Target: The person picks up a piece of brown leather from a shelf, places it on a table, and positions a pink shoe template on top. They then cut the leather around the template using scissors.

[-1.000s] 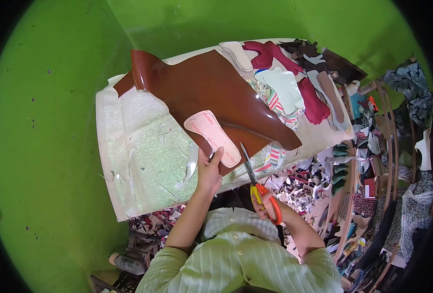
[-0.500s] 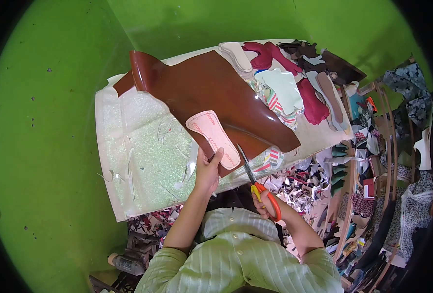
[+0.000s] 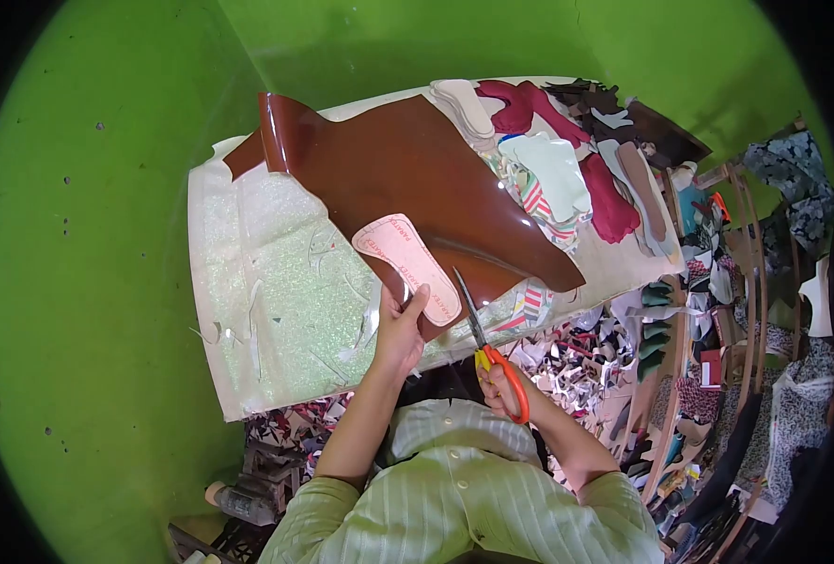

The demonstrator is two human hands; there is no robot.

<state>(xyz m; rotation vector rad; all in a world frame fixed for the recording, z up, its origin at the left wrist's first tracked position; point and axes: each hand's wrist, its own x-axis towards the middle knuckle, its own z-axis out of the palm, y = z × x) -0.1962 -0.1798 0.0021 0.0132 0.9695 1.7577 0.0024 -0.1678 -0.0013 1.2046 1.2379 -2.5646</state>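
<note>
Nearest the camera is the wearer's pale green striped shirt [image 3: 445, 498]. Ahead of it the right hand [image 3: 503, 387] is curled around the orange-and-yellow handles of long steel scissors [image 3: 485, 353]. The left hand [image 3: 401, 336] pinches the lower end of a pale pink, insole-shaped piece with red lettering [image 3: 417, 268], thumb on top, together with the glossy brown sheet [image 3: 398, 169] beneath it.

Over the last second the scissors have shifted slightly leftward, so the blades now lie closer to the pink piece's right edge; that seems to bring them nearer its outline, while the brown sheet shows no clear change of shape. Whether a blade is under the sheet cannot be told.

The pink piece lies on the brown sheet, which spreads across the tabletop [image 3: 219, 385]. Small cut scraps [image 3: 567, 362] are strewn below the tabletop's near edge.

To the right, a rack with wooden rails [image 3: 753, 235] holds bundled patterned cloth [image 3: 802, 404]. Farther along the tabletop lie maroon pieces [image 3: 610, 202], a pale mint piece [image 3: 548, 174] and stacked cream insole shapes [image 3: 464, 108].
</note>
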